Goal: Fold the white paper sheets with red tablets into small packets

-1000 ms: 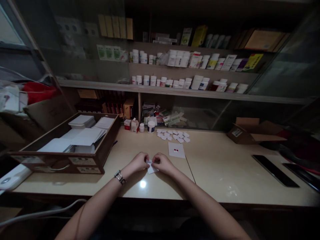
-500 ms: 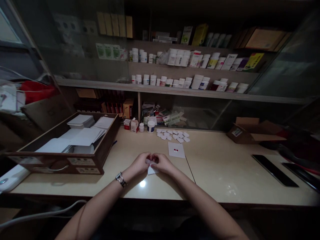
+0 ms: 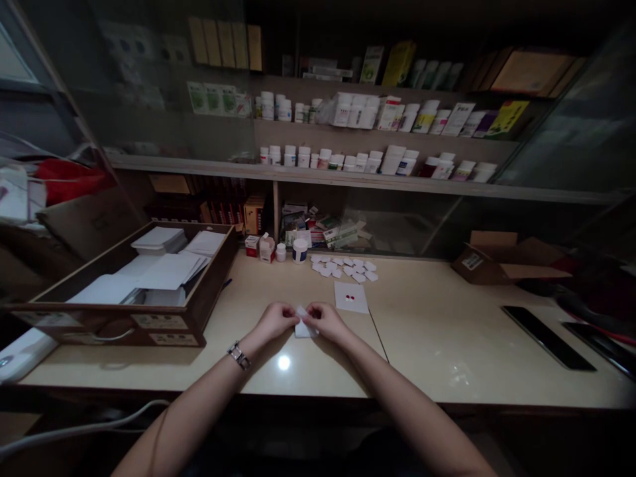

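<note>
Between my two hands is a small partly folded piece of white paper (image 3: pixel 305 329), close over the counter (image 3: pixel 422 344). My left hand (image 3: pixel 276 321) pinches its left edge, a watch on that wrist. On the other side my right hand (image 3: pixel 324 319) pinches the paper with thumb and fingers. Whether anything lies inside the folds I cannot tell. Just beyond my right hand a flat white paper sheet (image 3: pixel 358 303) lies on the counter with a few small red and white pills (image 3: pixel 350 298) on it. Several small folded white paper packets (image 3: pixel 348 267) lie in a group behind that sheet.
At left stands a wooden drawer (image 3: pixel 196 324) holding stacks of white paper. A white jar (image 3: pixel 299 252), a small bottle (image 3: pixel 281 252) and small boxes (image 3: pixel 267 249) line the counter's back. An open cardboard box (image 3: pixel 484 262) and a black phone (image 3: pixel 546 338) are at right.
My hands have moved slightly apart, and more of the paper's upper part shows between them. The pills and packets stay where they were.
</note>
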Demonstrator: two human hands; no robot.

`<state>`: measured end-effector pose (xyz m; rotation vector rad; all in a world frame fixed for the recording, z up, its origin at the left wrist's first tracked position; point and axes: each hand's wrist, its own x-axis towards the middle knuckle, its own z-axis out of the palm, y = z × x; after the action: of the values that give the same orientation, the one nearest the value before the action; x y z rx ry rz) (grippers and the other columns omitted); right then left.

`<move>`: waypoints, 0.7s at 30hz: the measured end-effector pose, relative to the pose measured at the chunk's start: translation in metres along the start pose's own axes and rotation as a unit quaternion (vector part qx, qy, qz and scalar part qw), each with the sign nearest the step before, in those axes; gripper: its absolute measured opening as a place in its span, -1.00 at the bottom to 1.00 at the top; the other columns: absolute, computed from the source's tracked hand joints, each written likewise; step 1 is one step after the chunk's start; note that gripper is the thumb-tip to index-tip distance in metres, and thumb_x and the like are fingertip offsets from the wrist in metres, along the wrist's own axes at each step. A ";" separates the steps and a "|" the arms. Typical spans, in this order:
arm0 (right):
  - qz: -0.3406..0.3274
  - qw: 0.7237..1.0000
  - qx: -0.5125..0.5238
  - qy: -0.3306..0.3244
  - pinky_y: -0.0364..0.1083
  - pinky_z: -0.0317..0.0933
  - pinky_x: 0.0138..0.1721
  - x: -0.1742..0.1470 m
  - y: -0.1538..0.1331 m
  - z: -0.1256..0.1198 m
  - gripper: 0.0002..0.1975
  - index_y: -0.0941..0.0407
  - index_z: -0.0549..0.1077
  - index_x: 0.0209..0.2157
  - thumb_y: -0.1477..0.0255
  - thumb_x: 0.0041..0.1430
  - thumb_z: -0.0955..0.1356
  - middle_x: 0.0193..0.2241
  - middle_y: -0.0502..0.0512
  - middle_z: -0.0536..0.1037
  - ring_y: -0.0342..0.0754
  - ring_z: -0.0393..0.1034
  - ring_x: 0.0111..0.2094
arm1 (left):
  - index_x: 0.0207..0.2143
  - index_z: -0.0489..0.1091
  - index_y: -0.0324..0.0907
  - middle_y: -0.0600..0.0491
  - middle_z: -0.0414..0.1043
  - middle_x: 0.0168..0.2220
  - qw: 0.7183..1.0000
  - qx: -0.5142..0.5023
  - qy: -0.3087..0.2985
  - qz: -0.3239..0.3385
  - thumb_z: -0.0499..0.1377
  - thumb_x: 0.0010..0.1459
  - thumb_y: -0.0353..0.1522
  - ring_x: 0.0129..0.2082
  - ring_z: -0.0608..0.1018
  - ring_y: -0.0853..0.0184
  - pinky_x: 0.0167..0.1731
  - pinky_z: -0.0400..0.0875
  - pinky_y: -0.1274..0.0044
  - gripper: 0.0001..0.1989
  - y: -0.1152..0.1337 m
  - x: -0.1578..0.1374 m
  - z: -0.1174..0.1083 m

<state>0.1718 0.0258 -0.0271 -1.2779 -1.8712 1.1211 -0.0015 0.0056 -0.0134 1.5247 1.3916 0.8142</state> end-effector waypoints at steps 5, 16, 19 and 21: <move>-0.017 1.000 -0.004 -0.018 -0.23 0.04 -0.50 0.001 -0.002 -0.001 -0.90 0.18 0.42 -0.51 0.44 -0.10 0.38 -0.58 -0.06 0.38 -0.16 0.21 -0.51 | -0.61 0.38 -0.28 0.10 0.34 -0.62 0.998 -0.060 -0.001 -0.009 0.30 -0.21 -0.29 -0.55 0.36 0.41 -0.51 0.20 0.57 -0.77 -0.004 0.006 0.006; -0.012 1.000 0.011 -0.009 -0.22 -0.01 -0.53 0.005 0.008 0.000 -0.82 0.20 0.44 -0.56 0.36 -0.07 0.37 -0.64 -0.08 0.33 -0.18 0.15 -0.55 | -0.49 0.37 -0.28 0.11 0.34 -0.60 0.995 -0.089 -0.035 -0.028 0.28 -0.21 -0.23 -0.61 0.33 0.46 -0.58 0.17 0.60 -0.70 0.003 -0.001 0.000; -0.001 1.000 0.016 0.001 -0.22 0.01 -0.52 0.006 0.010 0.000 -0.85 0.20 0.45 -0.54 0.38 -0.07 0.37 -0.63 -0.06 0.36 -0.18 0.16 -0.55 | -0.51 0.38 -0.28 0.13 0.33 -0.62 0.993 -0.063 -0.074 -0.059 0.28 -0.24 -0.34 -0.65 0.30 0.48 -0.60 0.15 0.60 -0.79 0.006 -0.004 -0.003; 0.001 1.000 0.024 0.003 -0.21 0.02 -0.52 0.006 0.010 0.000 -0.85 0.19 0.46 -0.54 0.38 -0.07 0.37 -0.62 -0.05 0.38 -0.18 0.17 -0.55 | -0.56 0.38 -0.28 0.14 0.31 -0.63 0.996 -0.037 -0.060 -0.055 0.24 -0.21 -0.39 -0.65 0.29 0.49 -0.60 0.14 0.60 -0.87 0.007 -0.006 -0.003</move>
<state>0.1743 0.0337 -0.0362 -1.2545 -1.8277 1.1542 -0.0018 0.0008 -0.0051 1.4038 1.3305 0.6879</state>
